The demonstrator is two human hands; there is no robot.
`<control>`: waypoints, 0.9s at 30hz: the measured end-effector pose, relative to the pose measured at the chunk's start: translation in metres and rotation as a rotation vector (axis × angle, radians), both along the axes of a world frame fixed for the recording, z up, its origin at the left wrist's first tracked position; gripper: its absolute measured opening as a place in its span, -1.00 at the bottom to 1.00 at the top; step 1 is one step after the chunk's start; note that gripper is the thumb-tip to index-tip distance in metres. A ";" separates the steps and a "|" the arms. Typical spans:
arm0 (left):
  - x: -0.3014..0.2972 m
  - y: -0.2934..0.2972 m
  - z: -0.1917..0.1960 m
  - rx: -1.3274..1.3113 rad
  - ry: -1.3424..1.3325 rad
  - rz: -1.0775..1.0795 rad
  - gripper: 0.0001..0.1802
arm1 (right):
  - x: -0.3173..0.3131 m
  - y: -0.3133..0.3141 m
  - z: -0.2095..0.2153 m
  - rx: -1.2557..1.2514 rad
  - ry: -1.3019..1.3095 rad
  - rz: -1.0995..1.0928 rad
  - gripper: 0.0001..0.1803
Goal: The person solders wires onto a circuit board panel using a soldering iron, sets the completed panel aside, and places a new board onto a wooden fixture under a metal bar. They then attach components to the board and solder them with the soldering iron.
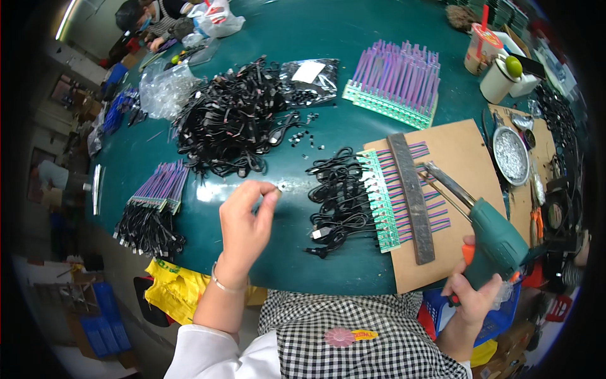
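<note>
the right hand (473,298) grips a green pistol-grip tool (500,237) while the left hand (245,220), fingers pinched, hovers near coiled usb cables (341,196).

I see that the person's right hand (475,295) grips a green gun-shaped tool (499,235), its metal tip (430,167) near the dark bar (413,205). This bar lies across thin purple wires (440,223) of the green circuit strip (382,211). The left hand (246,218) is above the table (297,252), thumb meeting finger; I cannot tell whether it pinches something small.
</note>
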State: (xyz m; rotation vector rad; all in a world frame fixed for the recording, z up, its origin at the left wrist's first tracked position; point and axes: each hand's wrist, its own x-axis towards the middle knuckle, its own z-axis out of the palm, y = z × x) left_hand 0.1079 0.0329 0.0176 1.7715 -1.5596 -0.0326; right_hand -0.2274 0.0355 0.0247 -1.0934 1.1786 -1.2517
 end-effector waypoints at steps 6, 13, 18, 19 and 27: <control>-0.067 0.008 0.034 0.082 0.189 -0.436 -0.88 | 0.038 -0.013 -0.001 -0.062 -0.066 0.249 -0.37; -0.096 0.010 0.022 0.337 0.515 -0.682 -0.94 | 0.045 -0.017 -0.005 0.014 -0.243 0.439 -0.36; -0.108 0.011 0.019 0.456 0.682 -0.666 -0.93 | 0.044 -0.014 -0.010 -0.054 -0.186 0.410 -0.36; -0.110 0.012 0.022 0.504 0.739 -0.588 -0.94 | 0.044 -0.013 -0.010 -0.014 -0.188 0.401 -0.38; -0.110 0.012 0.019 0.504 0.563 -0.625 -0.93 | 0.033 -0.010 -0.021 -0.341 0.617 0.091 -0.91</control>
